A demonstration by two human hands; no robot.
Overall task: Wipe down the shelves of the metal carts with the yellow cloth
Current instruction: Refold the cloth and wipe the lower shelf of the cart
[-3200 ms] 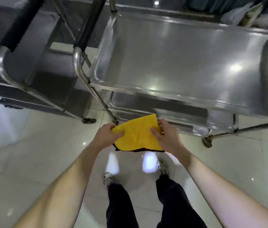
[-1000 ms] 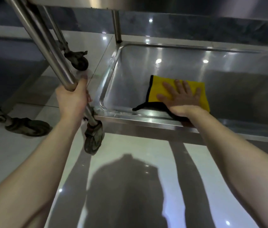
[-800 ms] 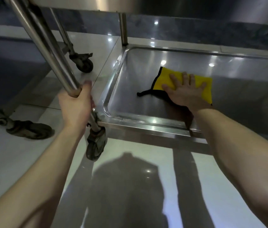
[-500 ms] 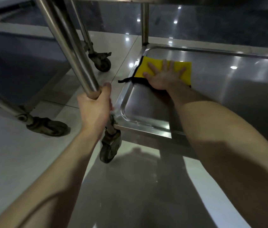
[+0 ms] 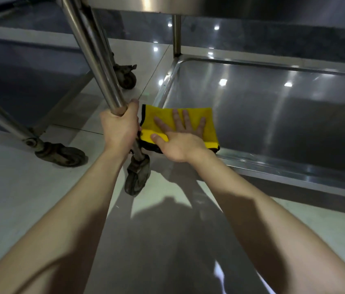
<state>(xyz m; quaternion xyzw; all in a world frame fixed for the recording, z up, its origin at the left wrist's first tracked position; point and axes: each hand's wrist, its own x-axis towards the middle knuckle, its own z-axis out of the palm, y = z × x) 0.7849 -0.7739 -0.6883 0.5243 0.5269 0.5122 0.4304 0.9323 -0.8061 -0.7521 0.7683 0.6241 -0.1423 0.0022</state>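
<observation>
The yellow cloth [image 5: 208,122] with its black edge lies flat on the near left corner of the metal cart's bottom shelf [image 5: 273,115]. My right hand [image 5: 180,136] presses on the cloth with straight, spread fingers. My left hand [image 5: 119,128] grips the cart's slanted steel leg [image 5: 95,60] just above its caster. The underside of the upper shelf [image 5: 188,5] runs along the top of the view.
A caster [image 5: 135,179] sits under the gripped leg. A second cart stands to the left with its own shelf [image 5: 29,77] and casters [image 5: 61,155] [image 5: 126,76]. A vertical post [image 5: 176,35] rises at the shelf's far left corner. Glossy tiled floor [image 5: 19,198] surrounds the carts.
My right hand has dragged the cloth from the far left corner of the bottom shelf back to the near left corner. My left hand keeps its grip on the leg.
</observation>
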